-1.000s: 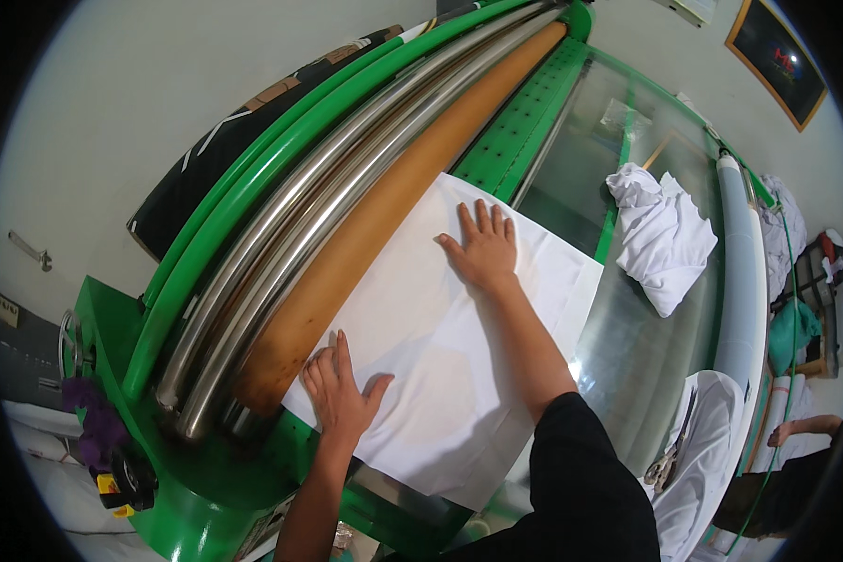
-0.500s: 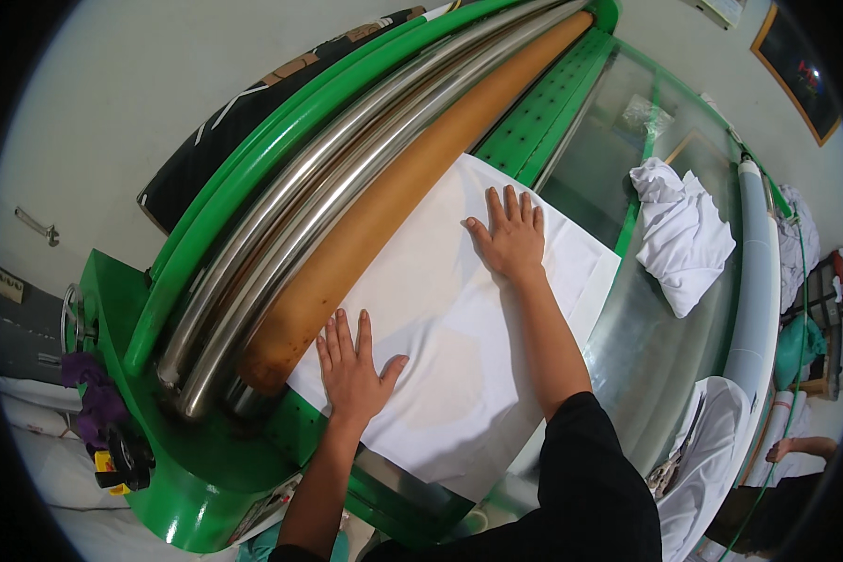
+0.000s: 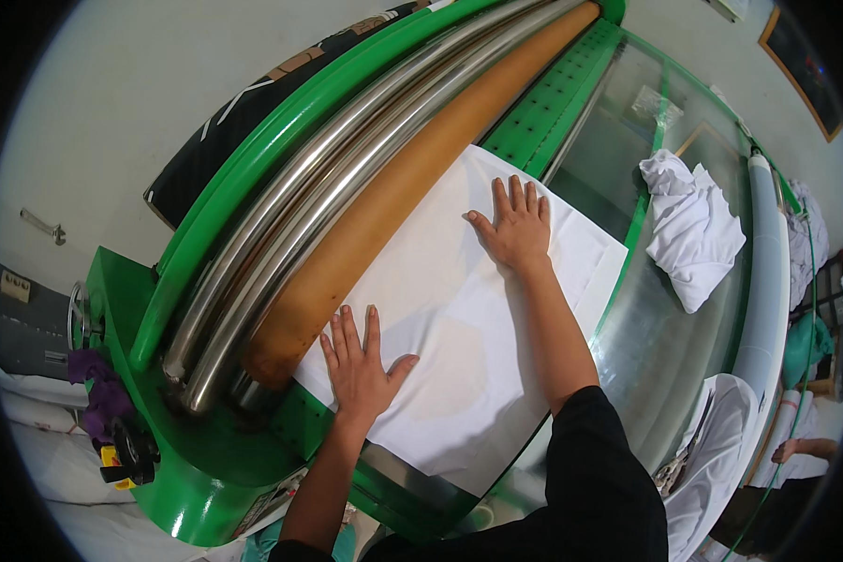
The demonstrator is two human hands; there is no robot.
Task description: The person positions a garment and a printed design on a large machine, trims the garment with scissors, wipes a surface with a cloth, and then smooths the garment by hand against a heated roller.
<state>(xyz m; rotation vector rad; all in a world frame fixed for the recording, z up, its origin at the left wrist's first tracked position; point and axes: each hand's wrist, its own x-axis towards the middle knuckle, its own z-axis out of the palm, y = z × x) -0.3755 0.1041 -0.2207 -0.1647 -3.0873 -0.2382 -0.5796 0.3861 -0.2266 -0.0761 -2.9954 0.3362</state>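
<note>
A white cloth (image 3: 421, 347) lies on what looks like a white sheet, with a pale patterned or shaded area showing through it. Its far left edge meets the long tan roller (image 3: 384, 211) of a green machine. My left hand (image 3: 361, 370) rests flat on the cloth's near left part, fingers spread, fingertips close to the roller. Farther up and to the right, my right hand (image 3: 517, 229) also presses flat on the cloth with its fingers apart. Neither hand grips anything.
Shiny metal rollers (image 3: 281, 253) run alongside the tan one, behind a green bar (image 3: 253, 159). On the glass table (image 3: 651, 351) to the right lies a crumpled white cloth (image 3: 693, 234). Beyond is a pale fabric roll (image 3: 763, 272). Another person's hand (image 3: 787, 452) shows at the far right.
The whole view has shifted slightly up and to the right. Both hands stay flat on the cloth, with no clear movement against the roller.
</note>
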